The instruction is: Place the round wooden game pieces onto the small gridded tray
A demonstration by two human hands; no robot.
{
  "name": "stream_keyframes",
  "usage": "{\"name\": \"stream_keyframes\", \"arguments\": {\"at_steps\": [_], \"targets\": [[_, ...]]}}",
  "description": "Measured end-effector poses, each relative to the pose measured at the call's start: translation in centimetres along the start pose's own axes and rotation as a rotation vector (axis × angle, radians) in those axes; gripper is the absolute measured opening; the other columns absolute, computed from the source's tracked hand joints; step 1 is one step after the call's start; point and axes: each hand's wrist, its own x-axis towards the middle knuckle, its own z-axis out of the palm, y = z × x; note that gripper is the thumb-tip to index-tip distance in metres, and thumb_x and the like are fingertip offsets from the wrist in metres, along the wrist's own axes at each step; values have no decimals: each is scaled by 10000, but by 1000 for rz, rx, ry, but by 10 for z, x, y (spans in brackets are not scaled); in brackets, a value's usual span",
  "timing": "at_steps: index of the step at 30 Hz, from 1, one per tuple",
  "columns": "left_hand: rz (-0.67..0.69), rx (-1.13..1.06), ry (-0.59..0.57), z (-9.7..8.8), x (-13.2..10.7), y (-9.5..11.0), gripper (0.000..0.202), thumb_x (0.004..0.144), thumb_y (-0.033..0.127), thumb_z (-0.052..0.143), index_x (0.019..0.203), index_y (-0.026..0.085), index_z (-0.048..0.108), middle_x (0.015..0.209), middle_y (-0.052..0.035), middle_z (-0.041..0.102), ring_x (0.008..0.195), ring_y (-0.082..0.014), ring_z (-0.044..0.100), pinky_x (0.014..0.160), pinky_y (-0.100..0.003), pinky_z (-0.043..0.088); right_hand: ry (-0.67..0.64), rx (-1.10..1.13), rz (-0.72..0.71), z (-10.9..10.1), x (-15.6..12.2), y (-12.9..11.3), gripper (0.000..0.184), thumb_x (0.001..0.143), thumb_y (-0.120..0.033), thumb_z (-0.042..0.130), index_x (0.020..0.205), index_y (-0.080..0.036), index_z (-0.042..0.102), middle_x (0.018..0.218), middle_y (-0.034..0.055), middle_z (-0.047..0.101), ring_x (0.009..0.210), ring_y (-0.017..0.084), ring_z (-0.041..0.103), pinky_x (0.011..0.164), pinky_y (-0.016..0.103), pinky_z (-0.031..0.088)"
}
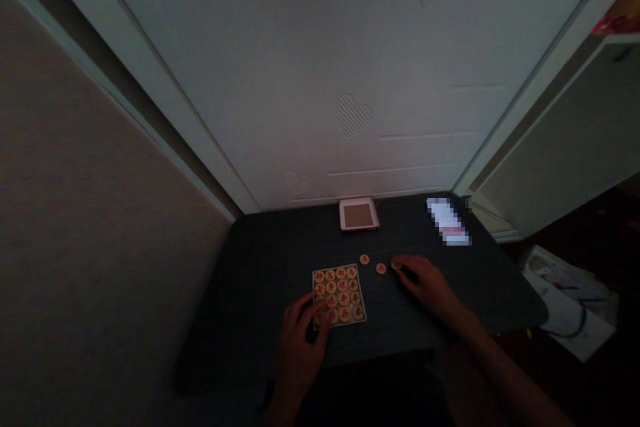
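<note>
A shallow square tray [365, 307] of round wooden Chinese chess pieces lies on the dark table. Most characters on them are red, and several along the right column are black. My left hand [303, 333] rests over the tray's lower left part, fingers apart, covering some pieces. To the right of the tray, my right hand [423, 283] has its fingers closed on a Chinese chess piece [396, 264] at the table top. Between that hand and the tray lie two loose pieces, one nearer the tray [365, 259] and another [381, 269] nearer my fingers.
Against the pale panel behind the dark table [250, 280] sits a light-rimmed square box or lid [342, 219]. A blurred bright phone-like object [449, 221] lies at the back right. Beyond the right edge, a white box [575, 330] stands lower down.
</note>
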Motion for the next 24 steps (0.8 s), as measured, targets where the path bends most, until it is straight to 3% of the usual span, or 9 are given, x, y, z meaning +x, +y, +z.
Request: {"name": "stream_keyframes", "arguments": {"at_steps": [4,8,13,18,24], "targets": [[20,-37,42,-4,2,8,167,944,323,639,1070,276,738,1183,-71,703,1129,-284,637,981,-514,544,33,181,16,0,-17,-31,306,959,-243,595,1259,-266,651,1222,69,736,1097,235,718,978,406,591],[-26,-151,25,-10,-2,32,152,940,313,637,1042,264,738,1082,-58,748,1049,-262,688,960,-462,562,74,321,-58,7,-31,-70,379,929,-197,627,1299,-278,633,1222,67,736,1109,234,718,965,380,608],[-295,-368,-127,-11,-7,71,225,933,389,638,1095,256,718,1075,-57,783,998,-250,739,917,-395,591,79,435,-116,16,-39,-110,460,897,-155,665,1330,-299,613,1186,55,743,1063,220,732,928,337,625],[-465,-617,-267,-14,-2,87,253,899,438,673,1018,222,727,1040,-70,798,960,-244,755,884,-349,596,1,434,-163,20,-43,-125,479,908,-131,647,1353,-300,594,1221,63,733,1097,226,710,970,365,599],[-544,-711,-301,-16,1,84,255,873,445,706,928,200,753,985,-81,810,912,-249,762,860,-332,591,-21,436,-155,25,-46,-125,472,911,-137,653,1353,-294,603,1241,67,727,1098,231,700,1005,397,568]]}}
